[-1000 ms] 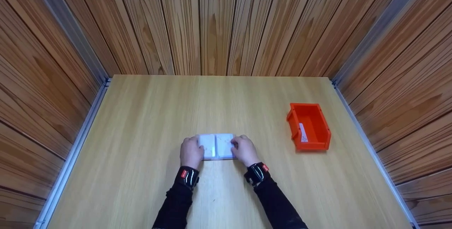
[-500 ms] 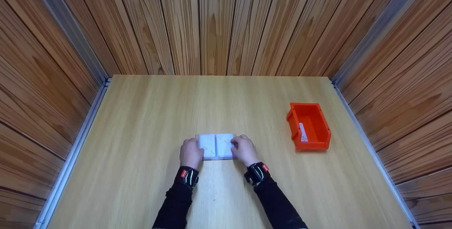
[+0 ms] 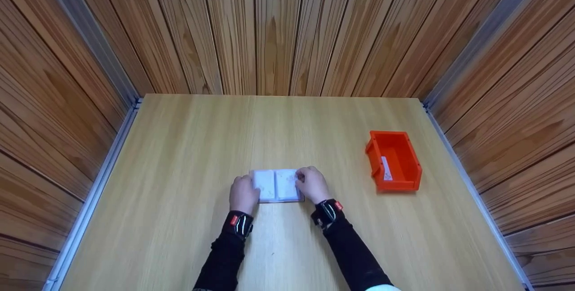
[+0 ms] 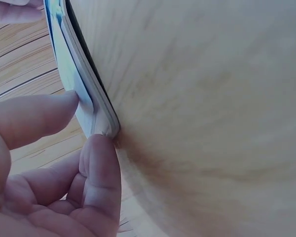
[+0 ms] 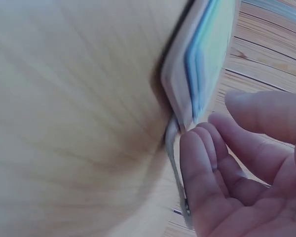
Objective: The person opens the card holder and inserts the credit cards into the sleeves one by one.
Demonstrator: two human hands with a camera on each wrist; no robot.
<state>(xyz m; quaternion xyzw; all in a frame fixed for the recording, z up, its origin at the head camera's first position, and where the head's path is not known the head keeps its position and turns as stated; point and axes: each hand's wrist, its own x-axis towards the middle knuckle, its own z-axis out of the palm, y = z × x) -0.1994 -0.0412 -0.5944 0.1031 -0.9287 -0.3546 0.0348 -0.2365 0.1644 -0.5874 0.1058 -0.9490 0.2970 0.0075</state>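
A flat white case with two panels side by side lies on the table, near the front edge and about midway across. The left hand is at its left edge: the left wrist view shows the thumb pressing on the case's face and a fingertip set against the corner where the case meets the wood, so this hand pinches the edge lightly. The right hand is at the right edge with its fingers curled over the top of the right panel. In the right wrist view its fingertips touch the case's edge, where a thin layer seems to stand apart from the rest; whether the fingers actually grip that layer cannot be told.

Both wrists wear black bands with red marks, over dark sleeves.

Well apart to the right, further back on the table, stands an orange bin, open at the top, with a small white slip lying inside it. Nothing lies between the case and the bin. Wooden plank walls enclose the table at the back and on both sides, with grey metal rails along the side edges.
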